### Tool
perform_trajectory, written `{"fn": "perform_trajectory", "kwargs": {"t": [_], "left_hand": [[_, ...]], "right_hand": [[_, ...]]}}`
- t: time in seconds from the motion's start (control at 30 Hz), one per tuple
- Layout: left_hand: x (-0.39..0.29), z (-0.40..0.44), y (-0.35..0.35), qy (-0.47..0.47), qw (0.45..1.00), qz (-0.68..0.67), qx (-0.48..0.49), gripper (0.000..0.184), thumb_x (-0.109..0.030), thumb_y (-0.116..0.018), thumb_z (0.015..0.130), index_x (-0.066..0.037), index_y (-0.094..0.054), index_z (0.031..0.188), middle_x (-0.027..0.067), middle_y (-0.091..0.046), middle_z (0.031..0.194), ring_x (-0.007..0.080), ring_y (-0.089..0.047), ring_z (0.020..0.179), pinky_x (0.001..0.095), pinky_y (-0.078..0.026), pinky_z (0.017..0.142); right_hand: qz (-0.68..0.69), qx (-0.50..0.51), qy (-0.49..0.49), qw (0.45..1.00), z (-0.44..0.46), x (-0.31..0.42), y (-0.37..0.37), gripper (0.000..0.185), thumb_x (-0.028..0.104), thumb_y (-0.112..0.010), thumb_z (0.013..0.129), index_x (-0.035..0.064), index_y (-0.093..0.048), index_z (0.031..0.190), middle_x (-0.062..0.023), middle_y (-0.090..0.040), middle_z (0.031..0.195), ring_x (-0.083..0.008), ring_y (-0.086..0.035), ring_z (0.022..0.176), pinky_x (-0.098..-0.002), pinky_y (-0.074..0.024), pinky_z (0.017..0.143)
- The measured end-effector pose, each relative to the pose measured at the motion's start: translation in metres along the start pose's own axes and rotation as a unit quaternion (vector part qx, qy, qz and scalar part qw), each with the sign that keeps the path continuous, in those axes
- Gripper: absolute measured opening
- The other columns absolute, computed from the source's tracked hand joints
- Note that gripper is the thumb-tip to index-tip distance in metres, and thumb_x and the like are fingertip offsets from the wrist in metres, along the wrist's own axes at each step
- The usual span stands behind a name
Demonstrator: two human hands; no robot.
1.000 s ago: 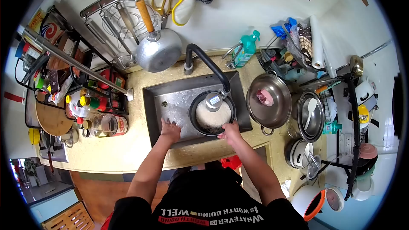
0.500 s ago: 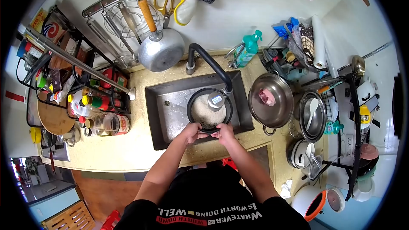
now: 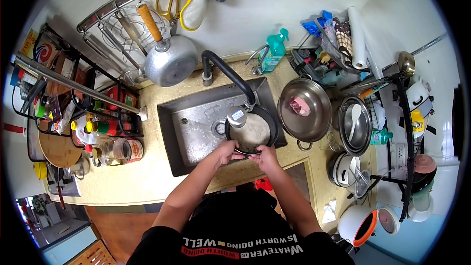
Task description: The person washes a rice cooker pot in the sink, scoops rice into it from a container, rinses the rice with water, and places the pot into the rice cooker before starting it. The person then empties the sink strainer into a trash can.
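Both hands grip the near rim of a dark round pot (image 3: 275, 125) held inside the sink (image 3: 194, 137). My left hand (image 3: 228, 151) is closed on the left part of that rim, and my right hand (image 3: 265, 157) on the right part. White rice (image 3: 254, 131) lies in the pot, looking wet and cloudy. Over the pot's left edge hangs the round grey tap head (image 3: 237, 117), on a black curved faucet (image 3: 228, 72). Whether water is running I cannot tell. The sink drain (image 3: 219, 128) shows left of the pot.
Right of the sink, a steel pan (image 3: 304, 130) holds a piece of raw meat (image 3: 300, 106). Stacked steel bowls (image 3: 360, 140) with a white spoon (image 3: 355, 118) stand beyond it. A green spray bottle (image 3: 274, 51) is behind the sink. Bottles (image 3: 117, 152) stand at left.
The pot has moved right under the tap head, which was over its upper right and is now over its left edge. The drain has come into view. My head view has turned slightly.
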State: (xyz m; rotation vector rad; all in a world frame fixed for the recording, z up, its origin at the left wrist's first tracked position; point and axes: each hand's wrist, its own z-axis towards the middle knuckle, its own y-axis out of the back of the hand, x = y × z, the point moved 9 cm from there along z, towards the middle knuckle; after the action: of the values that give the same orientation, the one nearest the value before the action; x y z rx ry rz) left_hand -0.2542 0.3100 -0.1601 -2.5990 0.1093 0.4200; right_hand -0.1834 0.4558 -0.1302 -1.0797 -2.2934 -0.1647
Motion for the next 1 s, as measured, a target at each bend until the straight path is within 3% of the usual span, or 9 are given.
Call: {"fn": "perform_trajectory", "kwargs": {"t": [0.17, 0.33, 0.43, 0.63, 0.73, 0.77, 0.83, 0.87, 1.0], "left_hand": [[0.005, -0.015, -0.007, -0.002, 0.998, 0.055, -0.01, 0.03, -0.007, -0.048, 0.086, 0.012, -0.05, 0.109, 0.0239, -0.065, 0.098, 0.0352, -0.069, 0.083, 0.0425, -0.061, 0.074], [0.006, -0.036, 0.012, -0.021, 0.994, 0.075, -0.073, 0.032, -0.009, -0.048, 0.089, 0.009, -0.052, 0.115, 0.0225, -0.067, 0.092, 0.0343, -0.07, 0.077, 0.0407, -0.061, 0.063], [0.01, -0.034, 0.037, -0.007, 0.996, 0.018, -0.084, 0.04, -0.008, -0.05, 0.089, 0.008, -0.034, 0.121, 0.0249, -0.063, 0.092, 0.0369, -0.068, 0.065, 0.0444, -0.062, 0.058], [-0.013, -0.04, 0.065, -0.088, 0.99, -0.016, -0.113, 0.048, -0.003, -0.052, 0.088, 0.005, -0.022, 0.124, 0.0278, -0.055, 0.108, 0.0346, -0.067, 0.076, 0.0413, -0.062, 0.058], [-0.037, -0.05, 0.061, -0.121, 0.983, 0.021, -0.133, 0.053, 0.0, -0.052, 0.086, -0.002, -0.022, 0.131, 0.0253, -0.051, 0.119, 0.0342, -0.066, 0.085, 0.039, -0.062, 0.06], [-0.044, -0.05, 0.062, -0.136, 0.979, 0.038, -0.149, 0.056, 0.001, -0.051, 0.086, -0.004, -0.022, 0.133, 0.0246, -0.051, 0.121, 0.0345, -0.066, 0.086, 0.0386, -0.062, 0.06], [-0.052, -0.039, 0.066, -0.149, 0.978, 0.038, -0.143, 0.062, 0.002, -0.05, 0.085, -0.008, -0.019, 0.138, 0.0233, -0.05, 0.125, 0.0341, -0.065, 0.092, 0.0384, -0.062, 0.061], [-0.054, -0.032, 0.068, -0.154, 0.978, 0.037, -0.139, 0.065, 0.003, -0.05, 0.084, -0.01, -0.018, 0.14, 0.0227, -0.049, 0.127, 0.034, -0.064, 0.095, 0.0382, -0.062, 0.062], [-0.059, -0.029, 0.055, -0.146, 0.982, 0.008, -0.119, 0.062, 0.003, -0.047, 0.085, -0.011, -0.025, 0.141, 0.0183, -0.052, 0.125, 0.0316, -0.065, 0.096, 0.0369, -0.062, 0.062]], "right_hand": [[0.005, 0.04, -0.028, 0.999, -0.003, -0.009, 0.009, 0.014, 0.008, -0.053, 0.085, 0.0038, -0.052, 0.099, -0.0091, -0.059, 0.077, -0.0216, -0.061, 0.059, -0.0426, -0.0591, 0.06], [-0.005, 0.066, -0.097, 0.993, -0.004, -0.032, -0.001, 0.008, 0.01, -0.055, 0.087, 0.0028, -0.055, 0.089, -0.0085, -0.059, 0.074, -0.0206, -0.061, 0.06, -0.0413, -0.0591, 0.062], [-0.022, 0.09, -0.105, 0.99, -0.005, -0.04, -0.019, 0.007, 0.01, -0.056, 0.087, 0.0031, -0.056, 0.086, -0.0081, -0.059, 0.074, -0.02, -0.061, 0.06, -0.0408, -0.0592, 0.062], [-0.019, 0.155, -0.116, 0.981, 0.013, -0.049, -0.047, 0.014, 0.011, -0.066, 0.084, 0.0043, -0.057, 0.093, -0.0064, -0.059, 0.078, -0.0188, -0.06, 0.06, -0.0404, -0.059, 0.061], [-0.144, 0.037, -0.001, 0.989, -0.022, 0.006, -0.052, 0.028, 0.013, -0.074, 0.08, 0.0073, -0.057, 0.101, -0.0052, -0.058, 0.086, -0.0159, -0.058, 0.06, -0.0372, -0.0569, 0.06], [-0.229, -0.026, 0.203, 0.952, -0.022, 0.041, -0.047, 0.037, 0.016, -0.076, 0.079, 0.0074, -0.056, 0.108, -0.0059, -0.058, 0.085, -0.016, -0.057, 0.059, -0.0348, -0.0548, 0.057], [-0.355, -0.144, 0.569, 0.728, -0.06, 0.087, -0.052, 0.054, 0.02, -0.081, 0.076, 0.0077, -0.053, 0.121, -0.0073, -0.057, 0.085, -0.0161, -0.056, 0.058, -0.03, -0.0506, 0.051], [-0.301, -0.079, 0.542, 0.781, -0.047, 0.088, -0.05, 0.039, 0.015, -0.079, 0.079, 0.0051, -0.059, 0.11, -0.0045, -0.059, 0.081, -0.0126, -0.054, 0.055, -0.0259, -0.0447, 0.045], [-0.142, 0.069, 0.229, 0.961, -0.002, 0.061, -0.047, 0.015, 0.008, -0.075, 0.084, 0.0004, -0.063, 0.087, -0.0025, -0.06, 0.069, -0.0094, -0.057, 0.056, -0.0244, -0.0504, 0.048]]}}
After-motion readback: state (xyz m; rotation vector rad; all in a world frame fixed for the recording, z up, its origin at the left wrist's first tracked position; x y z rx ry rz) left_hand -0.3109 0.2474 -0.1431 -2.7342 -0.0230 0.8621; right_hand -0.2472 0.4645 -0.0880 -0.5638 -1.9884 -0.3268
